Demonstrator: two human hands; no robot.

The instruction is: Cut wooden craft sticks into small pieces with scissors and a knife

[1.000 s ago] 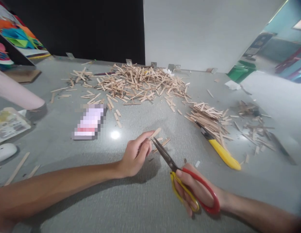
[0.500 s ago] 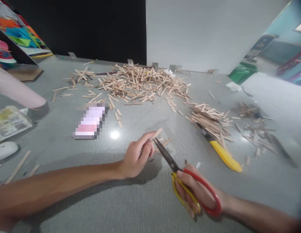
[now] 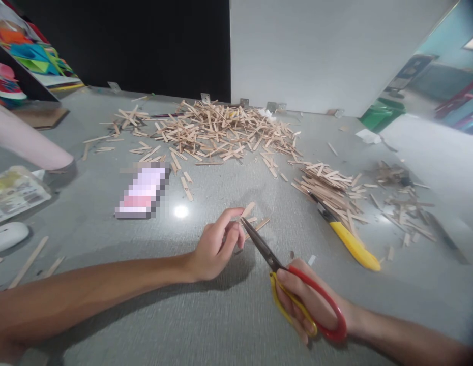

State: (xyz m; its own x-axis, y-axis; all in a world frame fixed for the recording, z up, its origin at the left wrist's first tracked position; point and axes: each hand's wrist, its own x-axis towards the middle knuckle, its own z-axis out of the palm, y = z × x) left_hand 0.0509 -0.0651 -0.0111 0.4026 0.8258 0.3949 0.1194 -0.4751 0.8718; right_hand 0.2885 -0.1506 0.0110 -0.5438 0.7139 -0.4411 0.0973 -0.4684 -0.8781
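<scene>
My left hand is closed, pinching a short wooden craft stick whose end pokes out past the fingertips. In my right hand are scissors with one red and one yellow handle, fingers wrapped through the loops. Their dark blades look nearly closed, and the tips touch or sit right beside the stick at my left fingertips. Loose stick pieces lie on the grey table just behind the blades. How far the stick reaches inside my left fingers is hidden.
A large heap of wooden sticks spreads along the back. To the right are a stick pile and a yellow-handled cutter. On the left lie a blurred-out phone, a white mouse and a packet.
The fingers of my left hand have shifted slightly around the stick, and the scissor tips have moved slightly left towards it. Everything else stays in place.
</scene>
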